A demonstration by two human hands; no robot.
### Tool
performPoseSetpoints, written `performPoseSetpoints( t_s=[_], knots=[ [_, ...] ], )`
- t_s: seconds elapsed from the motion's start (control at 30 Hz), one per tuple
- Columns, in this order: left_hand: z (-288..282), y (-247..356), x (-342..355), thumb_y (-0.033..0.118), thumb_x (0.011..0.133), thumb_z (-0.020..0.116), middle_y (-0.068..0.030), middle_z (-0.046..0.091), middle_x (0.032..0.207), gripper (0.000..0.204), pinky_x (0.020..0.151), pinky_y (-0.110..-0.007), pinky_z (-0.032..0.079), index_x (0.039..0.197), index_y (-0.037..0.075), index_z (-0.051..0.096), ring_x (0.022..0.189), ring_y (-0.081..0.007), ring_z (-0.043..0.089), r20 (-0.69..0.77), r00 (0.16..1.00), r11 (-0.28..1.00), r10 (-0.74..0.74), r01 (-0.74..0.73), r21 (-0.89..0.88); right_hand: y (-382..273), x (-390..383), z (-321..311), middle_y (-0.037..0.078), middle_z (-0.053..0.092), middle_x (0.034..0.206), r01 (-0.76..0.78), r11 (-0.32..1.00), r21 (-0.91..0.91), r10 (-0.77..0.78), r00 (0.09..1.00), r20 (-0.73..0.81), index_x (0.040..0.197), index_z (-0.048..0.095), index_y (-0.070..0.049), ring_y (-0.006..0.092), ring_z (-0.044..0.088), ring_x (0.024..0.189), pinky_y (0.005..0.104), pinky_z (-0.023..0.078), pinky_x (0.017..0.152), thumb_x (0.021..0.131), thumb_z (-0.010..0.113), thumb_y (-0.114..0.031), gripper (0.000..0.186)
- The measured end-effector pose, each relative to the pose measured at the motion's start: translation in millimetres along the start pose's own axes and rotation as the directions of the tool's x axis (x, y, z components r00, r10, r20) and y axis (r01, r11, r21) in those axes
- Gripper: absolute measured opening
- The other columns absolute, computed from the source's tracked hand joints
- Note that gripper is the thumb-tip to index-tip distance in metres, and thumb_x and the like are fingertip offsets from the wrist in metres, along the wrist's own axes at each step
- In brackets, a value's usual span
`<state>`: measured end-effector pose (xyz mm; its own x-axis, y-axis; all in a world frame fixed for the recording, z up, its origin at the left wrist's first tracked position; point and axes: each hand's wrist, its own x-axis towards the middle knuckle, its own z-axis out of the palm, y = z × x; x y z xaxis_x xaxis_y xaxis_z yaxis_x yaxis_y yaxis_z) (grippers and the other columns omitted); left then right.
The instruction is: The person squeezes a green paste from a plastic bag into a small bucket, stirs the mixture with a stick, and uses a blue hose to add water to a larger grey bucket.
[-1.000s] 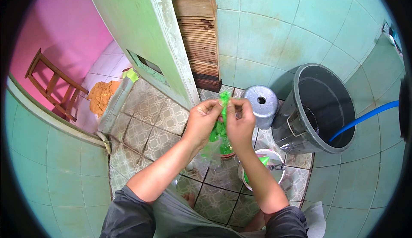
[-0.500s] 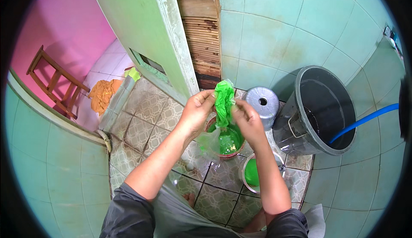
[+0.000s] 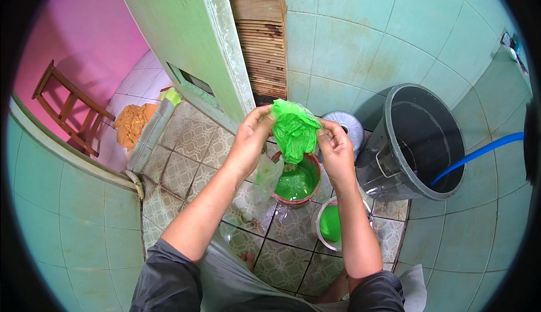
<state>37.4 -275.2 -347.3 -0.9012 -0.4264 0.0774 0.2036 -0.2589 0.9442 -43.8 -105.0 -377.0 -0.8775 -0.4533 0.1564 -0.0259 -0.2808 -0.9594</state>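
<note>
Wooden washboard [image 3: 259,41]: upright against teal wall tiles [image 3: 360,36], beside the green door [image 3: 180,25]
Dark grey bin [image 3: 372,179]: blue hose [image 3: 479,153] curving into it
Orange cloth [image 3: 134,125]: crumpled near a wooden frame [image 3: 68,105], before the pink wall [image 3: 84,19]

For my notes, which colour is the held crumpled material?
The material is bright green; best in head view.

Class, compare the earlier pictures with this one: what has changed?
The left hand and right hand have moved apart, spreading the bunched green crumpled sheet wider between them; neither let go. The dark bin and blue hose stayed put.
</note>
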Motion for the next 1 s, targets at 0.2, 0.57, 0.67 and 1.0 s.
performPoseSetpoints(
  t_s=[0.2, 0.57, 0.67, 1.0],
  knots=[
    [4.8, -6.4, -4.9, -0.001, 0.089, 0.064, -0.0085, 0.063, 0.113, 0.036, 0.088, -0.026, 0.048, 0.123, -0.002, 0.053, 0.102, -0.0132, 0.061, -0.077, 0.997, 0.986, 0.028, -0.014, 0.169, 3.1, -0.1, 6.8, -0.002, 0.058, 0.084, 0.046, 0.998, 0.052, -0.046, 0.999, 0.010, 0.121, 0.055, 0.001, 0.0015, 0.050, 0.065, 0.0176, 0.045, 0.059, 0.097, 0.056, -0.009, 0.027],
    [-3.0, -6.5, 0.5, 0.004, 0.093, 0.059, -0.0072, 0.068, 0.102, 0.022, 0.077, -0.023, 0.051, 0.115, -0.003, 0.059, 0.088, -0.0100, 0.063, -0.137, 0.987, 0.965, 0.080, -0.043, 0.260, 17.1, -4.2, -3.0, 0.001, 0.056, 0.080, -0.078, 0.904, -0.420, 0.068, 0.997, -0.040, 0.093, 0.058, 0.001, 0.0038, 0.050, 0.062, 0.0175, 0.040, 0.053, 0.091, 0.065, -0.008, 0.012],
    [-0.4, -8.7, -0.3, 0.004, 0.093, 0.060, -0.0072, 0.068, 0.099, 0.019, 0.072, -0.024, 0.052, 0.111, -0.001, 0.059, 0.084, -0.0108, 0.064, -0.131, 0.988, 0.972, 0.082, -0.050, 0.232, 4.0, -12.6, 13.9, 0.006, 0.056, 0.085, 0.107, 0.931, -0.349, -0.108, 0.994, 0.016, 0.096, 0.055, 0.003, 0.0076, 0.055, 0.063, 0.0218, 0.047, 0.057, 0.090, 0.067, -0.011, 0.019],
    [-2.6, -0.5, 0.1, -0.001, 0.091, 0.060, -0.0079, 0.068, 0.100, 0.014, 0.077, -0.023, 0.050, 0.104, 0.000, 0.057, 0.089, -0.0112, 0.064, -0.130, 0.988, 0.991, 0.085, -0.071, 0.115, 55.8, -17.3, 21.2, 0.010, 0.067, 0.085, 0.172, 0.948, -0.266, -0.153, 0.984, 0.089, 0.111, 0.054, 0.002, 0.0182, 0.063, 0.068, 0.0312, 0.050, 0.060, 0.088, 0.067, -0.015, 0.031]
  ],
)
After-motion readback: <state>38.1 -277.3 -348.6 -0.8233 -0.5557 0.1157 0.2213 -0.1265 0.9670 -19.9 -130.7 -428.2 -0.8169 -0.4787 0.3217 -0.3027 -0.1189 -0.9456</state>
